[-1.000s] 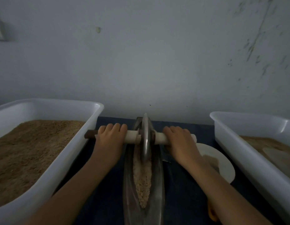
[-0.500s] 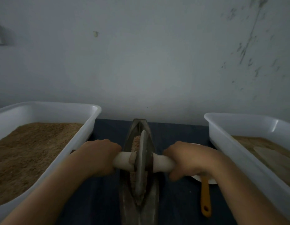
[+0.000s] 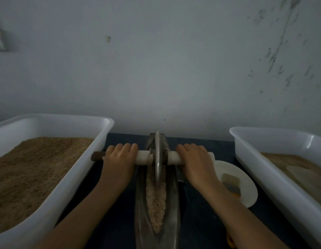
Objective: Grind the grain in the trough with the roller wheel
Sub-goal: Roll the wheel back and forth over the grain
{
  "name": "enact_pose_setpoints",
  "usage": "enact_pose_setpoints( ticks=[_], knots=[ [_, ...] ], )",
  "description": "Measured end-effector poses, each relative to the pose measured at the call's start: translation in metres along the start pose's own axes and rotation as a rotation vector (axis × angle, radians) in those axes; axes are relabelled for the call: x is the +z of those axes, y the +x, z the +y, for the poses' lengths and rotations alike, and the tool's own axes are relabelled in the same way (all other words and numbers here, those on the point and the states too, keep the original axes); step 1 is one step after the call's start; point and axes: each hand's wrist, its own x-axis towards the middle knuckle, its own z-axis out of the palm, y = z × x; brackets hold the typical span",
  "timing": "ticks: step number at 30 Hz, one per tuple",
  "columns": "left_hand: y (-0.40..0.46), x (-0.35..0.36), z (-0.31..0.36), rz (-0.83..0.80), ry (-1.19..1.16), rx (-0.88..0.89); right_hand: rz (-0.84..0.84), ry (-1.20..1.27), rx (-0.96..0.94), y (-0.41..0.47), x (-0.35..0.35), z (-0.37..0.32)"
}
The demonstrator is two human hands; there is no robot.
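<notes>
The wheel (image 3: 157, 155) stands upright at the far end of the trough (image 3: 174, 209), which runs lengthwise down the middle of the dark tabletop (image 3: 199, 221). The left hand (image 3: 119, 159) and right hand (image 3: 195, 159) lie on the axle (image 3: 143, 157) on either side of the wheel, their fingers (image 3: 127, 147) curled over it and grasping it. The grain (image 3: 156, 200) lies in a strip along the trough's bottom, nearer than the wheel. A left tub (image 3: 70, 177) holds brown grain; a right tub (image 3: 263, 169) holds less. A plate (image 3: 245, 186) with a brush (image 3: 230, 181) sits between trough and right tub.
</notes>
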Motion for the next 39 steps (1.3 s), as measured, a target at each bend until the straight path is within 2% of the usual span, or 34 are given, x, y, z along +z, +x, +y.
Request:
enact_pose_setpoints(
  ticks=[3, 11, 14, 17, 20, 22, 25, 27, 29, 33, 36, 39],
  knots=[
    [0.003, -0.006, -0.001, -0.169, 0.045, -0.026, -0.138, -0.021, -0.017, 0.000, -0.008, 0.001],
    [-0.007, -0.044, -0.005, -0.510, -0.007, 0.060, -0.691, 0.103, -0.032, -0.013, -0.062, -0.011],
    [-0.005, -0.054, -0.007, -0.642, -0.020, 0.081, -0.779, 0.128, -0.059, -0.014, -0.073, -0.012],
    [-0.003, -0.052, -0.006, -0.666, -0.035, 0.060, -0.760, 0.112, -0.036, -0.013, -0.070, -0.012],
    [0.001, -0.040, -0.005, -0.595, -0.048, 0.010, -0.598, 0.064, -0.002, -0.008, -0.054, -0.009],
    [0.004, -0.028, -0.005, -0.504, -0.029, -0.041, -0.427, 0.020, 0.005, -0.004, -0.038, -0.006],
    [0.002, -0.011, -0.004, -0.286, 0.039, -0.062, -0.166, -0.046, -0.002, -0.002, -0.015, -0.003],
    [0.001, -0.005, -0.001, -0.163, 0.060, -0.048, -0.046, -0.048, -0.006, -0.004, -0.005, -0.002],
    [0.001, -0.004, 0.000, -0.127, 0.053, -0.055, 0.027, -0.019, 0.001, -0.006, -0.002, -0.003],
    [0.005, -0.012, -0.004, -0.267, 0.028, -0.024, -0.159, -0.030, 0.004, -0.003, -0.011, -0.001],
    [0.006, -0.025, -0.002, -0.446, 0.017, -0.018, -0.392, 0.032, 0.030, -0.002, -0.030, -0.002],
    [-0.002, -0.039, 0.001, -0.540, 0.032, -0.002, -0.623, 0.086, 0.007, -0.005, -0.051, -0.007]
  ],
)
